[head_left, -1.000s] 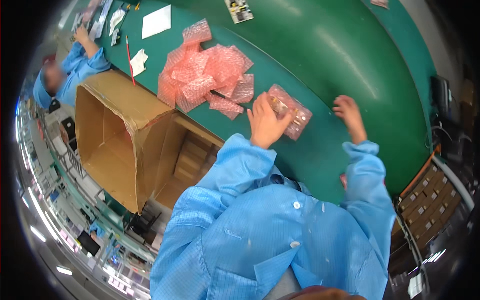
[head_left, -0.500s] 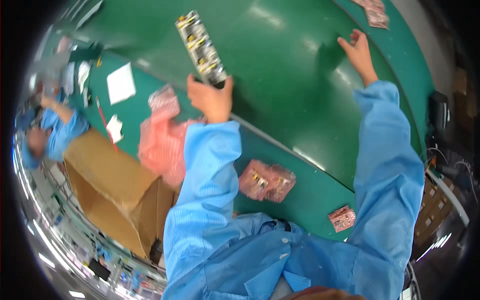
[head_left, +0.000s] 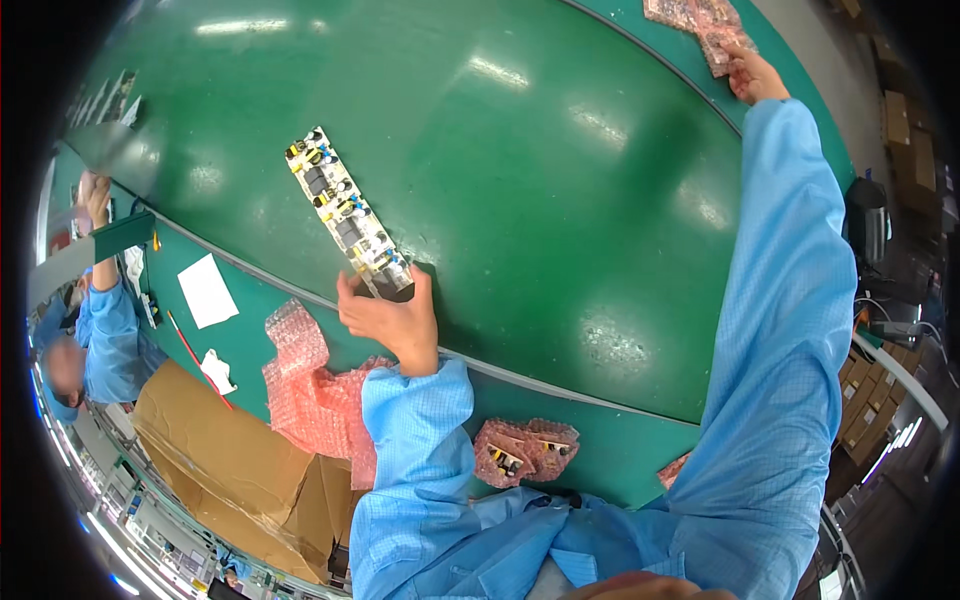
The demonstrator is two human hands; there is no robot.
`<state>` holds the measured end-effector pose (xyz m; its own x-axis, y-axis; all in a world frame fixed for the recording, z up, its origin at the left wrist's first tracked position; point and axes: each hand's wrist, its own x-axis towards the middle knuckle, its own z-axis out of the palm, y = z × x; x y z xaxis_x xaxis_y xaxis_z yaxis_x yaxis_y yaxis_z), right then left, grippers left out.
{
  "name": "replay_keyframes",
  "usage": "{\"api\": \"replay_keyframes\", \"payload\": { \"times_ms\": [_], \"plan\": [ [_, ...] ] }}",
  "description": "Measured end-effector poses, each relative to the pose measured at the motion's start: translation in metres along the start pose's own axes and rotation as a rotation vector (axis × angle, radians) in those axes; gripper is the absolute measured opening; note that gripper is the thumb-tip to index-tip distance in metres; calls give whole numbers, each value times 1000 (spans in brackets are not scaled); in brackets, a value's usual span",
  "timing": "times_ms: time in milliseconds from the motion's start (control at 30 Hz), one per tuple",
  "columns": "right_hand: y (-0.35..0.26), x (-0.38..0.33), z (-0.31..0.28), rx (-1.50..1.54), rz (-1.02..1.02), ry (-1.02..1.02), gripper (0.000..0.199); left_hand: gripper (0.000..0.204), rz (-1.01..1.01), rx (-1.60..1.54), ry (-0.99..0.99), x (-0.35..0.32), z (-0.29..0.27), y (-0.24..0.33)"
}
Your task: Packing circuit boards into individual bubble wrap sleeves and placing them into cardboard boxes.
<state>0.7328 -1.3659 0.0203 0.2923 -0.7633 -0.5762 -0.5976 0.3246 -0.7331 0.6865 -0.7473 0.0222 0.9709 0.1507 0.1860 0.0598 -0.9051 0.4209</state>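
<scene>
A long circuit board [head_left: 345, 210] crowded with black, yellow and blue components rises from my left hand [head_left: 393, 322], which grips its near end between thumb and fingers. It slants up and to the left over the green surface. At the far right, my right hand [head_left: 752, 78] has its fingers closed on the near end of a pink bubble-wrap package [head_left: 712, 32]. What lies inside that package cannot be made out. Another bubble-wrap package [head_left: 527, 452], with components showing through, rests near my body.
Left of my left arm lie crumpled pink bubble wrap [head_left: 310, 395] and an open cardboard box [head_left: 225, 440]. Beyond them are a white sheet [head_left: 208, 290] and a red stick [head_left: 195, 350]. A co-worker [head_left: 110, 325] is at the left. A metal edge [head_left: 540, 384] borders the green surface.
My right hand has reached outward to the bubble-wrap package and closed on it. My left hand still holds the circuit board, now lower in view as the view has shifted.
</scene>
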Motion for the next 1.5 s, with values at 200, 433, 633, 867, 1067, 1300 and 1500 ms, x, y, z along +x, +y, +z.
{"api": "replay_keyframes", "payload": {
  "times_ms": [200,433,633,867,1067,1300,1500],
  "plan": [
    [-13,5,-26,600,-1,-267,23,87,26,-46,23,1,0,3],
    [-63,69,8,266,-12,-54,53,80,28,-40,12,2,8,-5],
    [-68,127,41,167,-282,-229,40,75,-48,-88,-20,7,1,1],
    [-42,60,93,312,-513,-190,40,75,-22,-22,24,4,-1,-11],
    [-56,30,18,620,-252,-579,38,76,27,-30,-9,2,6,-1],
    [-61,-35,96,-279,-332,-777,36,74,-7,-64,-54,8,-4,-13],
    [-55,-52,132,-386,-341,-804,37,78,22,-133,-31,15,-2,-7]
  ]
}}
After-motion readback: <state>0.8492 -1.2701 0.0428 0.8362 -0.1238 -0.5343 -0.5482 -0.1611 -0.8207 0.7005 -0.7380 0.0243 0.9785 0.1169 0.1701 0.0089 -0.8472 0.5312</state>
